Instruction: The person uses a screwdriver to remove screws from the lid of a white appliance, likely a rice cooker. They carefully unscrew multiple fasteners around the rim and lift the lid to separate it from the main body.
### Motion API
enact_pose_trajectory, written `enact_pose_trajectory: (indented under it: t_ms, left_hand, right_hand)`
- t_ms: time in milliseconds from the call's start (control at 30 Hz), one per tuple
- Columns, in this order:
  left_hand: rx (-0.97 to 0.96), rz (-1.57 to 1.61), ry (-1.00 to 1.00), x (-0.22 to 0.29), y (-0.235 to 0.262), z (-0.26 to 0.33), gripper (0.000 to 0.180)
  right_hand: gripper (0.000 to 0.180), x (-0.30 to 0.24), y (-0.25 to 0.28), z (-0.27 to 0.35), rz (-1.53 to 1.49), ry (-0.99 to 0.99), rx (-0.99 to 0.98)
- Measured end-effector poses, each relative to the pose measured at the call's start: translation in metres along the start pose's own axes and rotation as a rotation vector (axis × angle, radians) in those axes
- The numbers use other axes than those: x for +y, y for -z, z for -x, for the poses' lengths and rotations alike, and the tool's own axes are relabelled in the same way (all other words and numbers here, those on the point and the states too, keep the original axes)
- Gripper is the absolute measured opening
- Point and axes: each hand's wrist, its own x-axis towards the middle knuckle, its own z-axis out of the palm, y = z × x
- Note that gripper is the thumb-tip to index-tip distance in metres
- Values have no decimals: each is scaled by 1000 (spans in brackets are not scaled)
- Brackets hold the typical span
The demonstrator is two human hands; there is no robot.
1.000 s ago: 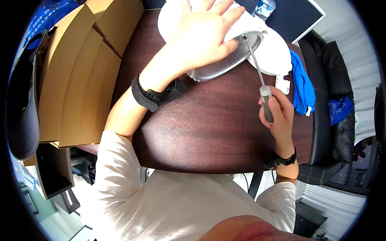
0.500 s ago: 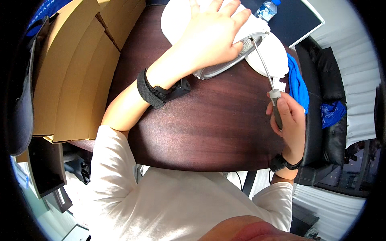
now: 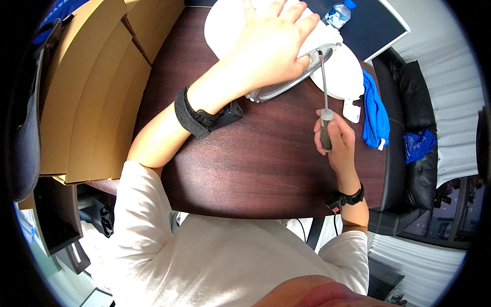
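My left hand (image 3: 271, 46) lies flat with fingers spread on a white rounded appliance (image 3: 219, 28) at the table's far side. A grey oval rim (image 3: 279, 92) with a mesh inside runs along the appliance's near side, partly hidden by that hand. My right hand (image 3: 340, 138) is wrapped round the grey handle of a screwdriver (image 3: 324, 84). The screwdriver points away from me, its tip at the right end of the rim; whether it sits in a screw is too small to tell. A white round disc (image 3: 345, 71) lies right beside the rim.
Tall cardboard boxes (image 3: 87, 102) stand along the left of the dark wooden table (image 3: 245, 169). A blue cloth (image 3: 375, 110) lies at its right edge, near a small white tab (image 3: 352, 111). Behind the appliance is a water bottle (image 3: 338, 16). A black sofa (image 3: 417, 102) stands to the right.
My right hand has moved left, swinging the screwdriver from a slant to nearly straight ahead, while its tip stays at the rim. My left hand keeps its place on the appliance.
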Motion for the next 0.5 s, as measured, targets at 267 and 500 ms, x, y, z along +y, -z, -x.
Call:
enact_pose_trajectory:
  t_ms: [267, 500]
  left_hand:
    - [-65, 179, 13, -1, 6, -3, 60]
    - [-58, 195, 12, -1, 5, -4, 59]
  right_hand:
    - [40, -10, 10, 0, 10, -34, 26]
    - [37, -26, 10, 7, 50, -65, 32]
